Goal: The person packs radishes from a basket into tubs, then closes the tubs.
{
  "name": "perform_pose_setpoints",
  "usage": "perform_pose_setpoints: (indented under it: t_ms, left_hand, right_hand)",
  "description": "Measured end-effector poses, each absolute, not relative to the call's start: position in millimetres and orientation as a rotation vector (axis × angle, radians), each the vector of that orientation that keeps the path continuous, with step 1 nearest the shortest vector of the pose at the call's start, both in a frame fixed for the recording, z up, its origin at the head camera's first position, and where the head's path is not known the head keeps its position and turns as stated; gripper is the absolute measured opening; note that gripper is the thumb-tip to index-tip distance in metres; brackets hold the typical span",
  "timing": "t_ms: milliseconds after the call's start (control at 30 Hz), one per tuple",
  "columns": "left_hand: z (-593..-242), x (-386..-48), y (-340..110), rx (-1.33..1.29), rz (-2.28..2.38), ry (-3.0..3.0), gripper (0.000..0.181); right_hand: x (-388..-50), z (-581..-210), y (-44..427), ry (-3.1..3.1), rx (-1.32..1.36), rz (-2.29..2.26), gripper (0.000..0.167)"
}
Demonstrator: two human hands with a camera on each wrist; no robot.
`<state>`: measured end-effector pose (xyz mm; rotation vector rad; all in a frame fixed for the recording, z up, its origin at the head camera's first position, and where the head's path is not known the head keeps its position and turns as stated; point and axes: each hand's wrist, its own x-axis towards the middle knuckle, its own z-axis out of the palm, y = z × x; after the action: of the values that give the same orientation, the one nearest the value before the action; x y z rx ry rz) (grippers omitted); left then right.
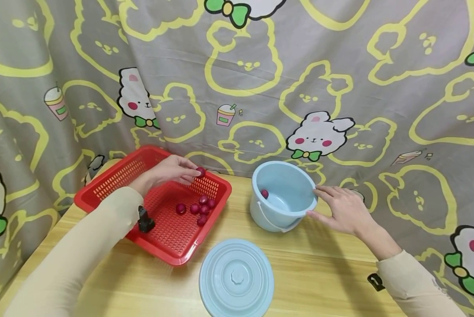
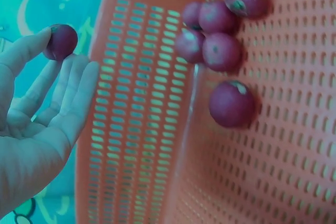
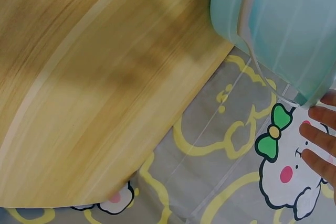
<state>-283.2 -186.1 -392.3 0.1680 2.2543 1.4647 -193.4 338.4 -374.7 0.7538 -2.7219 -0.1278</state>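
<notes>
My left hand (image 1: 172,169) pinches a small round dark-red radish (image 1: 200,172) between thumb and fingertips, above the far right rim of a red perforated basket (image 1: 157,257). Several more radishes (image 2: 222,52) lie together on the basket floor. To the right stands a light blue bucket (image 1: 266,220) with a pale handle hanging down its near side. One radish (image 1: 265,193) is inside it. My right hand (image 1: 345,210) rests with fairly straight fingers at the bucket's right rim; in the right wrist view only its fingers (image 3: 319,137) show.
A round light blue lid (image 1: 237,277) lies flat on the wooden table (image 1: 320,273), in front of the bucket. Behind the table hangs a grey patterned curtain (image 1: 205,66). A black device (image 1: 145,220) sits at my left wrist.
</notes>
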Motion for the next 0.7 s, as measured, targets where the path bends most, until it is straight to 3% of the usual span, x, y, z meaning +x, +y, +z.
perform_pose_setpoints:
  t_ms: [700]
  left_hand:
    - [-364, -275, -123, 0.24, 1.624, 2.161, 0.038]
  right_hand:
    - [-193, -374, 338, -2.739, 0.741, -0.126, 0.074]
